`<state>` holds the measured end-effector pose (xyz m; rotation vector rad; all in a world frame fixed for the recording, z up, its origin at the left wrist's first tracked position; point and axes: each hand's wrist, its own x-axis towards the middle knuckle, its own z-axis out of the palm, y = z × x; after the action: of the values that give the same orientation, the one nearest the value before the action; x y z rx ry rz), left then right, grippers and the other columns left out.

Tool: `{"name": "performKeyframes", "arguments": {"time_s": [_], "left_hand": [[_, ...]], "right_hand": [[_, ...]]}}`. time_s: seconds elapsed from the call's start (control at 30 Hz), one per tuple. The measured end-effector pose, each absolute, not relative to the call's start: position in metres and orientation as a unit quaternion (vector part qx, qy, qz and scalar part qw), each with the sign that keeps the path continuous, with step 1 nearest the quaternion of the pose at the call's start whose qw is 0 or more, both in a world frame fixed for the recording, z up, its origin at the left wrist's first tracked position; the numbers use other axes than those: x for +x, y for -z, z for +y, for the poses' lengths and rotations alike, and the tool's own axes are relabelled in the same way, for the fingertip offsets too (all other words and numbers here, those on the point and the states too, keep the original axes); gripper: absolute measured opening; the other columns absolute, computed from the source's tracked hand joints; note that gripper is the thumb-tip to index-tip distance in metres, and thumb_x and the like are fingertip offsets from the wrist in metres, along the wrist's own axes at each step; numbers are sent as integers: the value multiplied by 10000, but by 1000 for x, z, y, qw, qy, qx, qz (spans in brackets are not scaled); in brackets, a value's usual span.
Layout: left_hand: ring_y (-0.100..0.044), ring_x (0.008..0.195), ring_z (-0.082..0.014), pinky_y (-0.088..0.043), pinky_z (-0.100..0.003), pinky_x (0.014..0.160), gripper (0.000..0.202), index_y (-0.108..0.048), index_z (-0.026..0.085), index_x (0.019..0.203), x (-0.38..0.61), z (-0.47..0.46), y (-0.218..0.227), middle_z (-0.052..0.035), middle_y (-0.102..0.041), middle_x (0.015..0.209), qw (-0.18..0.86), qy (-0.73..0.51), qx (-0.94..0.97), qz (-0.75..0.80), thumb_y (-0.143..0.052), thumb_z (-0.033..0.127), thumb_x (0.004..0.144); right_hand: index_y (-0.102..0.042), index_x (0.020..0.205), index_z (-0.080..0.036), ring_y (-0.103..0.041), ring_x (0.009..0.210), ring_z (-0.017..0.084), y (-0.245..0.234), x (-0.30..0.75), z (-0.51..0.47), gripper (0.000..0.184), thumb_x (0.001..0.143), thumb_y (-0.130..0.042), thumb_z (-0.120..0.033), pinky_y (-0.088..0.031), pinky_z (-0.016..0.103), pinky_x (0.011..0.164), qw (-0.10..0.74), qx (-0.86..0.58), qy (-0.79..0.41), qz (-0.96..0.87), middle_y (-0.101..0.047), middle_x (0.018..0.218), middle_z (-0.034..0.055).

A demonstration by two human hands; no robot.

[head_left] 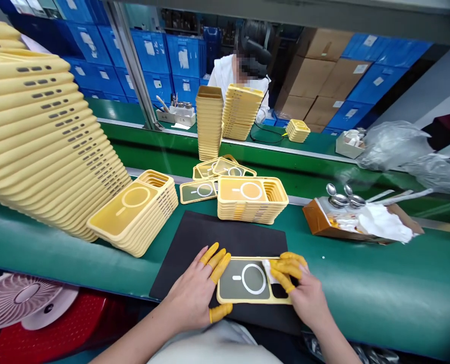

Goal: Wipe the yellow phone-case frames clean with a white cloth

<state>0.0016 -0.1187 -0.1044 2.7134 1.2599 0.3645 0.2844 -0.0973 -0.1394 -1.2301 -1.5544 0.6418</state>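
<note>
A yellow phone case (253, 280) with a white ring on its dark back lies flat on a black mat (217, 235). My left hand (190, 296) grips the case's left end, its fingers wearing yellow finger cots. My right hand (301, 290), also in yellow cots, presses a white cloth (271, 271) onto the case's right end. Nearby, a stack of yellow cases (251, 199) stands beyond the mat. Another stack (134, 212) sits to its left, beside a tall leaning row of cases (46, 126). A few loose cases (223, 168) lie further back.
A green conveyor belt (361, 273) runs across the view. On it, a brown tray (319, 220) holds metal spoons and white cloth. Tall case stacks (210, 121) rise at the back, where a co-worker (240, 68) sits before blue bins. A fan (28, 298) stands below left.
</note>
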Motion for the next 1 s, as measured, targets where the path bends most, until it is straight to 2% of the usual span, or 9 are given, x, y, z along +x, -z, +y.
{"name": "performKeyframes", "arguments": {"time_s": [0.13, 0.27, 0.33, 0.4, 0.5, 0.6, 0.73, 0.9, 1.0], "left_hand": [[-291, 1332, -326, -242, -510, 1084, 729, -283, 142, 1405, 6, -112, 105, -184, -388, 1406, 28, -63, 916, 396, -405, 601, 852], [-626, 907, -294, -496, -460, 809, 501, -639, 132, 1025, 12, -93, 98, -159, -669, 894, 78, -104, 911, 392, -275, 462, 932], [-628, 663, -214, -525, -354, 633, 493, -649, 156, 903, 15, -87, 89, -93, -648, 707, 112, -144, 895, 407, -201, 354, 955], [-604, 588, -156, -513, -278, 569, 479, -624, 178, 921, 17, -88, 82, -38, -640, 691, 146, -176, 869, 439, -158, 277, 967], [-622, 874, -193, -522, -352, 793, 355, -545, 194, 1151, 15, -102, 81, -64, -657, 968, 155, -231, 825, 492, -302, 368, 960], [-411, 1219, -334, -359, -540, 1007, 825, -269, 200, 1401, 11, -121, 95, -159, -460, 1316, 119, -232, 834, 486, -563, 628, 760], [-366, 1241, -370, -311, -596, 1013, 1122, -19, 212, 1446, 10, -130, 114, -175, -420, 1332, 98, -213, 826, 513, -682, 632, 643], [-391, 1216, -350, -338, -580, 988, 1090, 82, 215, 1431, 13, -126, 116, -173, -438, 1308, 94, -231, 814, 525, -697, 482, 716], [-401, 1193, -349, -338, -569, 990, 1120, 11, 207, 1435, 13, -124, 110, -165, -458, 1293, 111, -231, 810, 527, -733, 513, 655]], "right_hand": [[-705, 853, -271, -602, 910, 214, 152, 306, -88, 275, 619, -774, -397, -414, 464, 937, 707, -454, -430, -331, -686, 913, 27], [-698, 861, -268, -629, 887, 204, 152, 308, -80, 330, 611, -759, -476, -470, 456, 911, 734, -429, -428, -308, -688, 912, 27], [-699, 857, -275, -636, 881, 208, 151, 310, -80, 335, 610, -755, -494, -480, 465, 904, 737, -427, -423, -310, -691, 904, 24], [-697, 861, -283, -636, 876, 209, 153, 313, -86, 319, 626, -745, -493, -483, 472, 898, 734, -434, -412, -322, -691, 907, 16], [-699, 874, -262, -619, 901, 220, 152, 312, -95, 269, 647, -760, -391, -466, 467, 905, 719, -455, -394, -347, -688, 923, 26], [-704, 913, -246, -569, 976, 243, 141, 288, -95, 207, 709, -724, -275, -419, 461, 924, 604, -492, -289, -556, -674, 956, 51], [-691, 909, -252, -526, 983, 252, 115, 219, -90, 174, 820, -562, -178, -386, 475, 883, 407, -441, -42, -799, -653, 893, 53], [-635, 957, -249, -520, 918, 186, 104, 197, -98, 232, 824, -500, -115, -373, 397, 896, 369, -295, -70, -878, -634, 890, 15], [-638, 929, -252, -507, 966, 221, 109, 229, -94, 173, 825, -539, -154, -323, 443, 897, 372, -364, 13, -854, -644, 874, 18]]}}
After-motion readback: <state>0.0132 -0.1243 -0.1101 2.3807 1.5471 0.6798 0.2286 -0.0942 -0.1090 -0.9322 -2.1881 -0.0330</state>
